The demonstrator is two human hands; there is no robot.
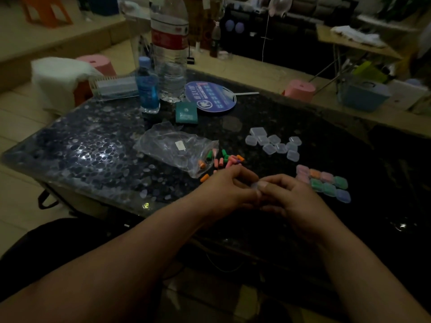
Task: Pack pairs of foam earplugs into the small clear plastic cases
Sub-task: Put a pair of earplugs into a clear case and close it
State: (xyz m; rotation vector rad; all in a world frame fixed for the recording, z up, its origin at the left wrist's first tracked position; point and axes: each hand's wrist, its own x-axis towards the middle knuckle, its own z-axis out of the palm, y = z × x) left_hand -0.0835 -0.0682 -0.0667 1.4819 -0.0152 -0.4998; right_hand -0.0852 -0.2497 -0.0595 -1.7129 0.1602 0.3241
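My left hand (pixel 229 190) and my right hand (pixel 288 198) meet above the near part of the dark table, both pinching one small clear case (pixel 256 184) between their fingertips. Its contents are hidden by my fingers. Loose foam earplugs (pixel 227 159) in pink, green and orange lie just beyond my left hand, spilling from a clear plastic bag (pixel 177 148). Several empty clear cases (pixel 274 144) sit further back to the right. A cluster of filled cases (pixel 326 183) with pink, orange, green and blue plugs lies right of my right hand.
At the back of the table (pixel 81 141) stand a large water bottle (pixel 170 50), a small blue bottle (pixel 147 86), a round blue hand fan (pixel 211 96) and a teal square packet (pixel 186 113). Pink stools (pixel 300 89) and a blue bin (pixel 362 95) stand on the floor beyond.
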